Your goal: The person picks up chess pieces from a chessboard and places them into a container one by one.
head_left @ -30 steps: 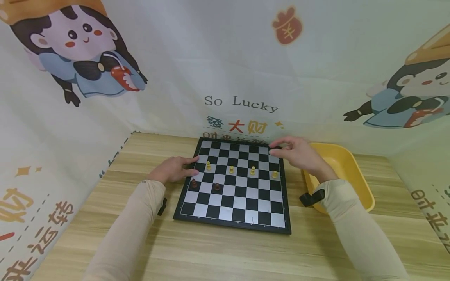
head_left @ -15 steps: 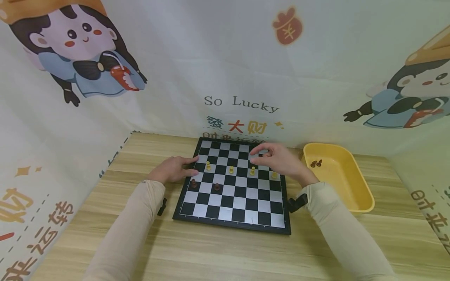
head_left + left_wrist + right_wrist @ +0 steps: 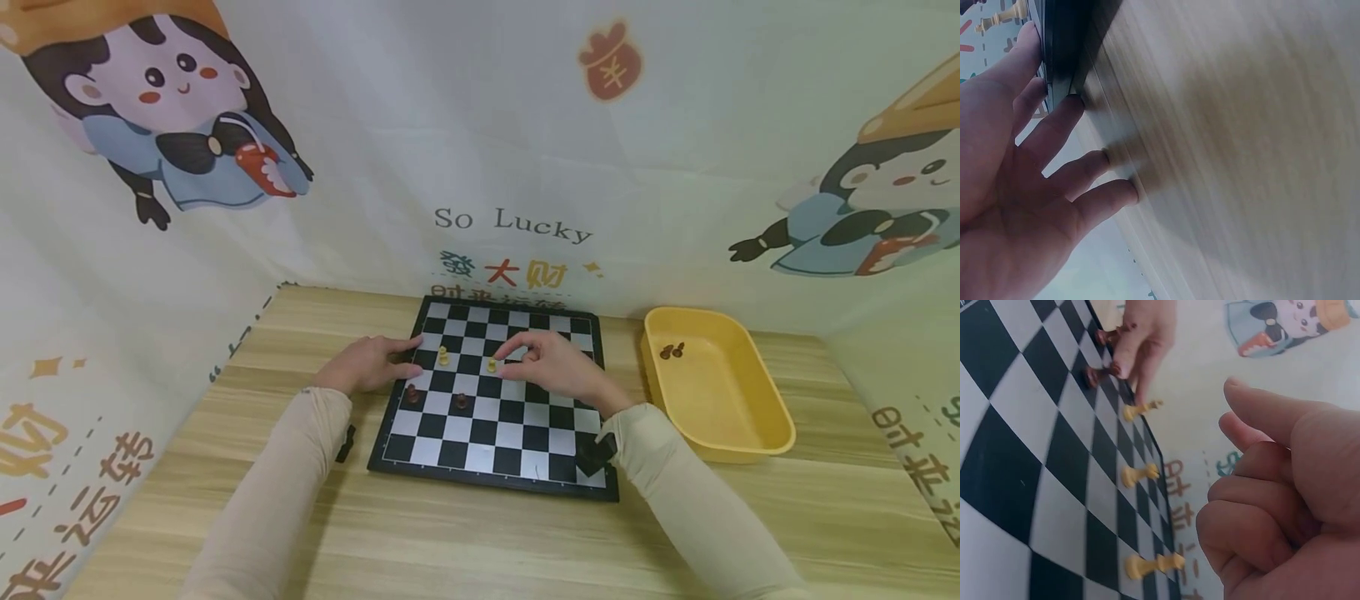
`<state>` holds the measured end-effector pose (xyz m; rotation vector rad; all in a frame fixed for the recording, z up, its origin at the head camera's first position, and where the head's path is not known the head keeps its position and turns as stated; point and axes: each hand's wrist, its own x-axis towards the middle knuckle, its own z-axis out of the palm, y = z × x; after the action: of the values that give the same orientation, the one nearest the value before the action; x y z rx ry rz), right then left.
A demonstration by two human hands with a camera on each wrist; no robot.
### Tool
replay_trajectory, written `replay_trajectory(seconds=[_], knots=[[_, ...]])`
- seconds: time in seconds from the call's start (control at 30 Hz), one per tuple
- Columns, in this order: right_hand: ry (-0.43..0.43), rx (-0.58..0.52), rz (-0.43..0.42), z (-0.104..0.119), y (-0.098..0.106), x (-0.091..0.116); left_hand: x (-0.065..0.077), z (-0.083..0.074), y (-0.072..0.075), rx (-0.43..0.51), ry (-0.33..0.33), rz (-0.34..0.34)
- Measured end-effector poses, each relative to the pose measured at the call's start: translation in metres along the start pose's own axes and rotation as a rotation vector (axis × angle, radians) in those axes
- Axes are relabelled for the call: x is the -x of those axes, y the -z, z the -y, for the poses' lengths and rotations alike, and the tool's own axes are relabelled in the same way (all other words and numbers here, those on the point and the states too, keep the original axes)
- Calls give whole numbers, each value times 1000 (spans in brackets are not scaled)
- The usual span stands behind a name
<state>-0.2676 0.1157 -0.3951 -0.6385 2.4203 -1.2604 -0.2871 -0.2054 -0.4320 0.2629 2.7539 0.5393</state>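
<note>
A black-and-white chessboard (image 3: 480,433) lies on the table with chess pieces standing on it. My left hand (image 3: 367,364) rests at its left edge, fingers extended; the left wrist view shows the thumb (image 3: 1025,47) at the board's side. My right hand (image 3: 558,367) is over the board, thumb and forefinger apart on either side of a yellow chess piece (image 3: 492,366) in the head view. Its other fingers are curled in the right wrist view. Another yellow piece (image 3: 443,357) and two dark red pieces (image 3: 412,395) stand to the left. Further yellow pieces are hidden beneath the right hand.
A yellow plastic tray (image 3: 772,408) stands right of the board, with small dark red pieces (image 3: 672,351) lying inside. Behind the table hangs a printed white cloth (image 3: 510,150). Bare wooden tabletop (image 3: 450,542) extends in front of the board.
My right hand has moved left and nearer across the board, from its far right corner to the middle yellow piece. My left hand stays at the board's left edge.
</note>
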Motion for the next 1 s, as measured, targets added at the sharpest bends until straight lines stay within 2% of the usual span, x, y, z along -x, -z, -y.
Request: replay_trajectory(seconds=[0.33, 0.67, 0.83, 1.0], knots=[[-3, -55, 42, -5, -30, -11, -2, 0, -1, 5, 1, -9], [-30, -41, 63, -13, -54, -22, 0, -1, 0, -9, -3, -8], [-22, -70, 64, -18, -62, -25, 0, -1, -1, -11, 4, -5], [-50, -93, 41, -20, -65, -27, 0, 0, -1, -6, 12, -9]])
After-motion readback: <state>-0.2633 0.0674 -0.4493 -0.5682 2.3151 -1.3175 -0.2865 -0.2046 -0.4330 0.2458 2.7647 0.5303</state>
